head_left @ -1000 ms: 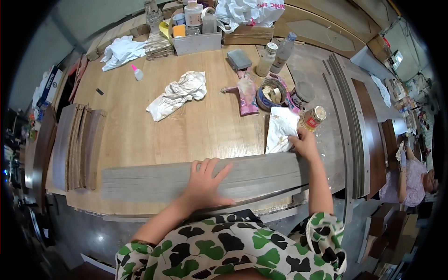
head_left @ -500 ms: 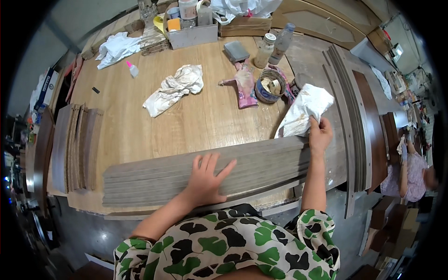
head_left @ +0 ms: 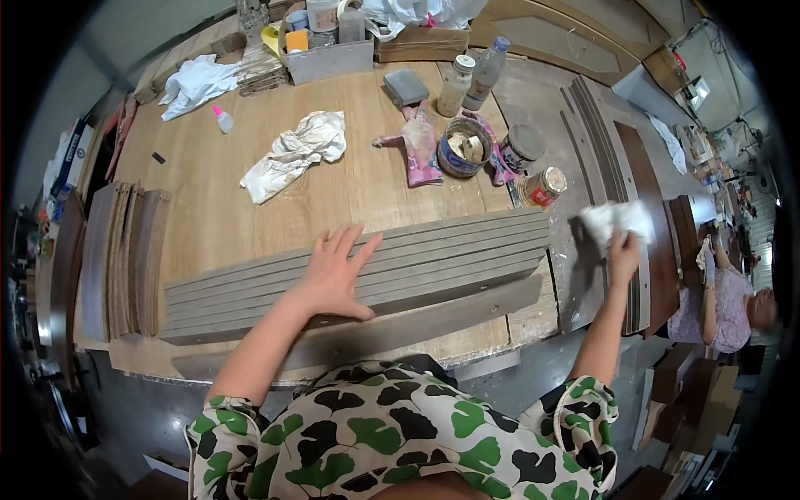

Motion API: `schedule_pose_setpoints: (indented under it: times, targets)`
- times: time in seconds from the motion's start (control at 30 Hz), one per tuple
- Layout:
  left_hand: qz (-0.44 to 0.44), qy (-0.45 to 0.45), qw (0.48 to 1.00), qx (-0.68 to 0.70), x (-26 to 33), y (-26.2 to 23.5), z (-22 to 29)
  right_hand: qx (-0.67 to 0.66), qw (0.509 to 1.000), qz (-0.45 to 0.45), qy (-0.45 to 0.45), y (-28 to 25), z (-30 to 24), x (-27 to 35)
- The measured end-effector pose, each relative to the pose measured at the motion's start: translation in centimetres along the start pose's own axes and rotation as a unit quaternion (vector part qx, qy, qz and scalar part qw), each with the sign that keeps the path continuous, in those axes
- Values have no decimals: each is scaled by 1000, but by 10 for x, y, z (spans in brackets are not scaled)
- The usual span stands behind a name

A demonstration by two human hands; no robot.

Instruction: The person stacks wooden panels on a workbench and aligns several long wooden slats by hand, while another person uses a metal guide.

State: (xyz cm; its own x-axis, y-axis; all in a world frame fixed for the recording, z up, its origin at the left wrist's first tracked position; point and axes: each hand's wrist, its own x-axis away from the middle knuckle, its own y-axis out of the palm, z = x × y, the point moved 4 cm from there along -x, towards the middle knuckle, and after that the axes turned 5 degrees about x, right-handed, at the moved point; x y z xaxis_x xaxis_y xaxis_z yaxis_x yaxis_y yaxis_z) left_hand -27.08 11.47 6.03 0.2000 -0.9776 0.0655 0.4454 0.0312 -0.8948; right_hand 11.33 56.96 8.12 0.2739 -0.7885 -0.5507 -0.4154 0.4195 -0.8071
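While the left hand [head_left: 333,279] is laid flat, fingers spread and closed on nothing, on the grey strips [head_left: 375,267], these are kept lined up side by side on the wooden bench [head_left: 208,183], near its front edge. A white cloth [head_left: 617,221] is clenched in the right hand [head_left: 623,252], held just past the right ends of the strips. Judged by their length and thinness, the strips are likely light and stiff across but springy lengthwise, so they would best be taken near the middle or at both ends. The cloth is soft and limp and can be bunched anywhere. A crumpled rag [head_left: 296,154] and open tins [head_left: 462,147] lie further back.
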Motion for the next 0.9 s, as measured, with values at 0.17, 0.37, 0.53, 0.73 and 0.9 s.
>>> schedule_pose_setpoints:
  times: [0.17, 0.37, 0.53, 0.73, 0.9]
  targets:
    - [22, -60, 996, -57, 10, -2, -8, 56, 994, -89, -37, 17, -57, 66]
    - [0, -92, 995, 29, 15, -1, -10, -160, 973, -40, -160, -31, -176, 157]
    - [133, -80, 978, -138, 42, 8, 8, -168, 959, -115, -196, -54, -226, 213]
    - [109, -134, 980, -100, 68, 11, -13, -144, 969, -119, -159, -38, -223, 209]
    - [93, -142, 982, -84, 63, 5, -12, -83, 972, -130, -175, -8, -225, 210]
